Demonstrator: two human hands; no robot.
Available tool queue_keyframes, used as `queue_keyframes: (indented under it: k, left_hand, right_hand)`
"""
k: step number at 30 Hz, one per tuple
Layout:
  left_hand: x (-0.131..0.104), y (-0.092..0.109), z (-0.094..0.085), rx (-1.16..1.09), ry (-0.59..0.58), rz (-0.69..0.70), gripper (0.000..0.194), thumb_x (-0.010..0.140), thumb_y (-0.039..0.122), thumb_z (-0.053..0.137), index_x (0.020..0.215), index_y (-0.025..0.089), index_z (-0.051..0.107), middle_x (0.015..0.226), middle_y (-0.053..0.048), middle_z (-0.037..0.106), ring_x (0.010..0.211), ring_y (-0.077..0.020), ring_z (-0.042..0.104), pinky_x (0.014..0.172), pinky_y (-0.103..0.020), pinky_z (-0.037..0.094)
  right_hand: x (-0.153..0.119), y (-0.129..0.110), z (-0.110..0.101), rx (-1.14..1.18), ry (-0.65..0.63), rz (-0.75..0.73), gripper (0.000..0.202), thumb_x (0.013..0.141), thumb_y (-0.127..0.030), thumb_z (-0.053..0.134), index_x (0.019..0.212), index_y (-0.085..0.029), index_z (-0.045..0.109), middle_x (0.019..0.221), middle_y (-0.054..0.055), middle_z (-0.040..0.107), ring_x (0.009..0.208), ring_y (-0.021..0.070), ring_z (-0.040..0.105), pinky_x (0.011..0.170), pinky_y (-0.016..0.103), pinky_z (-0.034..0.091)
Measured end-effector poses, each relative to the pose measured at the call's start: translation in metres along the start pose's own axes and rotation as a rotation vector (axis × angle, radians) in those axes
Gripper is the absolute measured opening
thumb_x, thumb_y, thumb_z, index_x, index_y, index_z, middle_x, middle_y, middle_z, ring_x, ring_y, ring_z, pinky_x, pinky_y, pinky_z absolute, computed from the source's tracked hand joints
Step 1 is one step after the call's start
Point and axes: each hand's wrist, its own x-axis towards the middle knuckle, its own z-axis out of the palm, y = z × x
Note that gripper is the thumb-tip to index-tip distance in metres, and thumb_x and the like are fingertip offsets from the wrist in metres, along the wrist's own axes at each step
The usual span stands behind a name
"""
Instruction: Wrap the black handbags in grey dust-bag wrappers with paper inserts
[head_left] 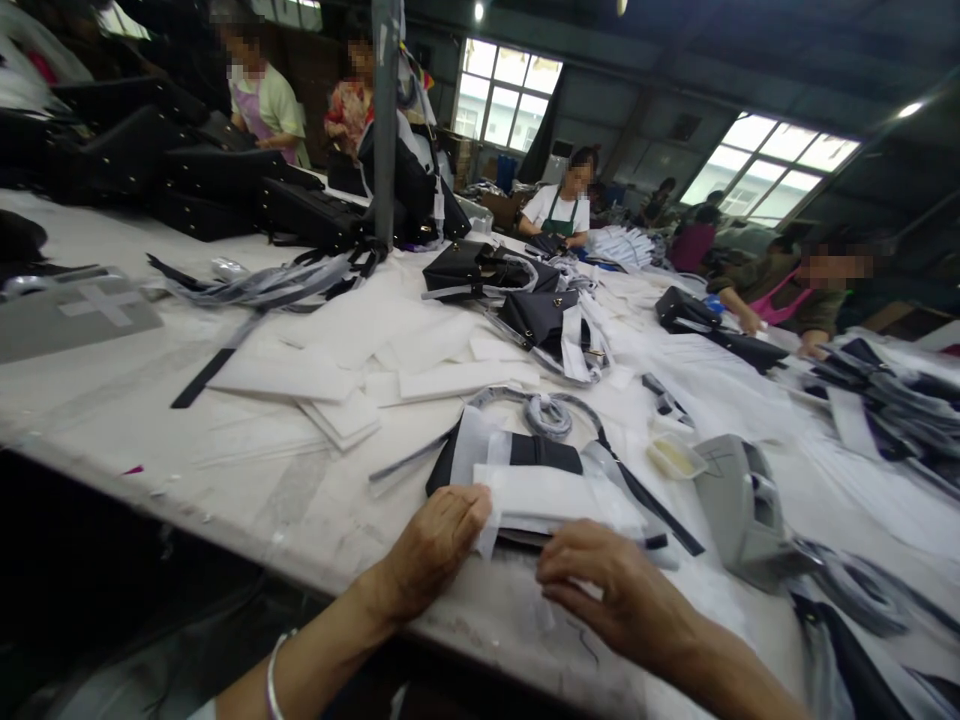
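A black handbag (546, 453) lies on the table in front of me, partly covered by white wrapping sheets (559, 492). Its strap (600, 425) is wrapped in clear film and loops behind it. My left hand (442, 540) is closed at the bag's near left corner, pinching the edge of a white wrapping sheet. Beside the near right edge is my right hand (592, 575), its fingers curled inward; whatever they hold, if anything, is hidden. A coil of film-wrapped strap (547, 415) rests just beyond the bag.
White padding sheets (300, 370) and wrapped straps (262, 285) lie to the left. A grey tape dispenser (739, 505) and a small clear tub (675, 457) stand at right. More black bags (551, 320) lie beyond, near a metal post (384, 130). Several co-workers stand around the table.
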Motion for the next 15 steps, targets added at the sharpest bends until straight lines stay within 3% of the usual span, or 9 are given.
queue_keyframes:
  k: [3,6,8,11,15]
  left_hand:
    - [-0.002,0.0,0.0,0.009,-0.009,-0.014,0.032,0.095,0.004,0.037,0.124,0.012,0.048,0.111,-0.013,0.065,0.099,-0.0201,0.064,0.087,-0.034,0.057]
    - [-0.003,0.001,-0.001,0.013,-0.031,-0.014,0.036,0.093,0.004,0.041,0.127,0.012,0.046,0.111,-0.014,0.064,0.103,-0.022,0.063,0.087,-0.035,0.057]
    - [-0.002,0.002,-0.002,0.019,-0.037,-0.015,0.039,0.091,0.002,0.042,0.13,0.01,0.045,0.11,-0.015,0.064,0.104,-0.0231,0.063,0.086,-0.036,0.058]
    - [-0.002,0.002,-0.002,0.03,-0.033,0.005,0.036,0.093,0.003,0.041,0.127,0.01,0.048,0.11,-0.015,0.064,0.101,-0.0224,0.063,0.087,-0.037,0.057]
    - [-0.002,0.001,-0.001,0.042,-0.022,0.047,0.029,0.096,0.006,0.042,0.122,0.012,0.055,0.114,-0.015,0.063,0.099,-0.0214,0.063,0.087,-0.036,0.056]
  right_hand:
    - [-0.033,-0.011,0.023,-0.191,-0.054,-0.053,0.028,0.085,-0.004,0.052,0.101,-0.022,0.066,0.095,0.002,0.073,0.085,0.0185,0.069,0.106,0.041,0.045]
    - [-0.041,-0.01,0.051,-0.345,-0.022,-0.007,0.044,0.07,-0.001,0.052,0.109,-0.019,0.064,0.106,0.008,0.072,0.091,0.0249,0.067,0.087,0.037,0.053]
    - [-0.04,-0.008,0.064,-0.379,-0.031,0.035,0.044,0.066,0.0,0.053,0.104,-0.019,0.064,0.102,0.007,0.071,0.087,0.0243,0.065,0.076,0.034,0.053]
    - [-0.035,-0.005,0.073,-0.407,-0.002,0.069,0.029,0.072,0.002,0.056,0.087,-0.021,0.06,0.084,0.002,0.066,0.074,0.0211,0.06,0.067,0.031,0.048]
    - [-0.023,-0.001,0.084,-0.442,0.183,-0.004,0.019,0.086,-0.003,0.057,0.077,-0.02,0.054,0.078,0.002,0.061,0.071,0.0199,0.055,0.065,0.031,0.042]
